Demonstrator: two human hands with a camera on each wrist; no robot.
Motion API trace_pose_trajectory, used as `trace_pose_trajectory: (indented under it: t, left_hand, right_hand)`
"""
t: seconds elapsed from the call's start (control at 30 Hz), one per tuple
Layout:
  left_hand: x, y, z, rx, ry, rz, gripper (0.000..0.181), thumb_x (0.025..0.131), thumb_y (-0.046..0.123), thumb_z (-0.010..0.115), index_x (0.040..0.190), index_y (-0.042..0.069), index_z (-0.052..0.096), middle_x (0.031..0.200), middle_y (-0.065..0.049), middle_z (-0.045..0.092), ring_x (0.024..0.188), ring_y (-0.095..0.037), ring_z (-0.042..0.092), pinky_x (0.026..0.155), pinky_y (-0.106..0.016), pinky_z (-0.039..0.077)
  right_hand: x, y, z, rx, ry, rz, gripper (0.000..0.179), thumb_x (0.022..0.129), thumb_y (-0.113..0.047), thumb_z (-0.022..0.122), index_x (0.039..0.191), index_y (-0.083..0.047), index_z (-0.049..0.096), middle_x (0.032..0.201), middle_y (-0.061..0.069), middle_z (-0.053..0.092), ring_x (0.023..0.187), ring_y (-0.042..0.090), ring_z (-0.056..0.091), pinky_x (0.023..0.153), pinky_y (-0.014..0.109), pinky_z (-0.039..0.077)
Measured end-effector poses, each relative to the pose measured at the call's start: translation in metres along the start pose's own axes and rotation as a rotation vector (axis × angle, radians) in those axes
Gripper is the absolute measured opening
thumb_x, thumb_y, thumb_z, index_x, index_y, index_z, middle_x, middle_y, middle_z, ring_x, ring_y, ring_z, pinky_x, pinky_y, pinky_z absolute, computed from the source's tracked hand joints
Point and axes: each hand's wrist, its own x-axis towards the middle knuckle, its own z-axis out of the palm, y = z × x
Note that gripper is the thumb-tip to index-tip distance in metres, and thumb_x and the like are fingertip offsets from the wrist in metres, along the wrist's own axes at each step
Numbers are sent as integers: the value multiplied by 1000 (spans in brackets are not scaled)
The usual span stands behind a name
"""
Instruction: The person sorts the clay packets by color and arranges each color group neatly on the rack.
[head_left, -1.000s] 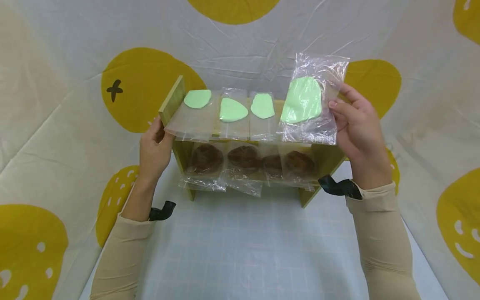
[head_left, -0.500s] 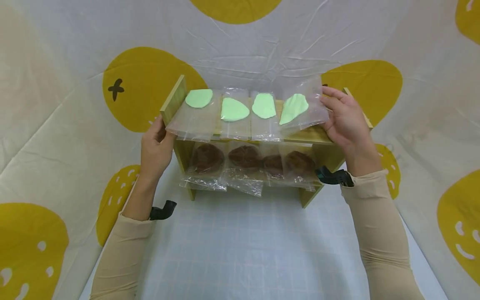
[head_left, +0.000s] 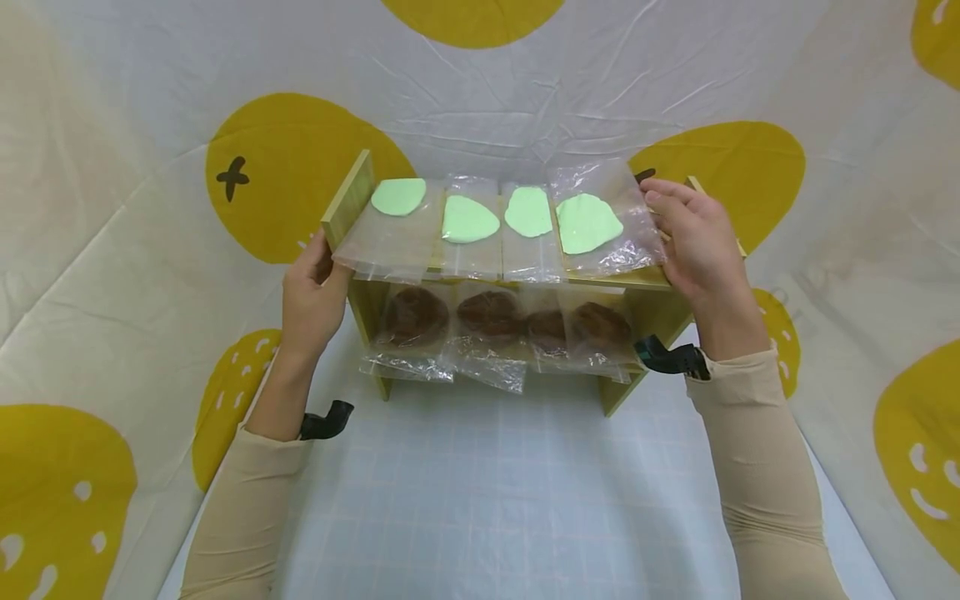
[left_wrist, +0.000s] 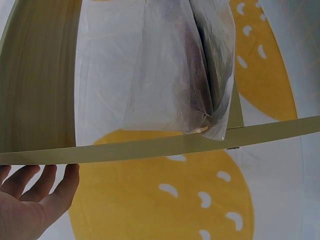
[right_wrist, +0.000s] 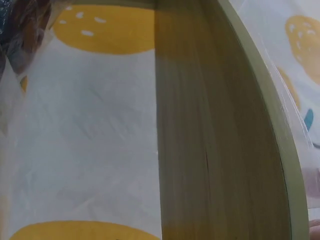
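In the head view, my right hand point(head_left: 702, 242) pinches the right edge of a clear zip bag point(head_left: 630, 242) holding a flat light green piece point(head_left: 588, 223). This bag lies over the right part of the upper board of a small wooden rack point(head_left: 348, 200). A sliver of the same hand's fingers point(right_wrist: 315, 231) shows at the right wrist view's corner. My left hand point(head_left: 311, 296) is at the rack's left end; the left wrist view shows its fingertips point(left_wrist: 72, 172) against the side panel's outer face point(left_wrist: 125, 152).
Three similar bags with green pieces point(head_left: 470, 221) lie side by side on the upper board. Several bags with dark brown round pieces point(head_left: 415, 318) sit on the lower board, their ends overhanging the front. A pale checked tabletop point(head_left: 480, 500) extends before the rack; patterned cloth point(head_left: 480, 100) hangs behind.
The right hand has brought its bag down and left onto the upper board, beside the third bag. The bag now lies flatter than half a second ago. My left hand stays put.
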Motion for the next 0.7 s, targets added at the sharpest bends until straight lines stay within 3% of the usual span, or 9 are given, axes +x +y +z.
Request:
trace_pose_trajectory:
  t: [0.13, 0.33, 0.5, 0.7]
  left_hand:
    - [-1, 1, 0, -2, 0, -4, 43, 101, 15, 61, 144, 14, 56, 136, -6, 61, 119, -21, 60, 99, -37, 49]
    - [-2, 3, 0, -5, 4, -6, 42, 102, 17, 61, 144, 16, 57, 136, -4, 61, 119, -20, 60, 100, -37, 48]
    - [-1, 3, -1, 2, 4, -14, 43, 102, 17, 61, 145, 16, 56, 137, -4, 60, 119, -21, 60, 101, -38, 48]
    - [0, 4, -3, 17, -12, -27, 45, 101, 20, 62, 146, 19, 55, 138, -4, 60, 121, -21, 59, 102, -39, 47]
  right_hand:
    - [-3, 0, -1, -83, 15, -18, 45, 100, -16, 62, 137, 8, 53, 131, 14, 48, 112, 24, 52, 90, 29, 52]
    - [-6, -1, -1, -158, 53, -29, 38, 101, -19, 61, 133, 2, 60, 141, 10, 44, 128, 30, 44, 112, 42, 34]
    - [-11, -2, 0, -175, 47, -89, 35, 102, -17, 58, 131, 2, 60, 142, 11, 44, 128, 29, 44, 113, 44, 33]
    - [-22, 1, 0, 2, 11, -187, 32, 99, -8, 61, 128, 8, 60, 127, 18, 54, 117, 35, 55, 102, 37, 47]
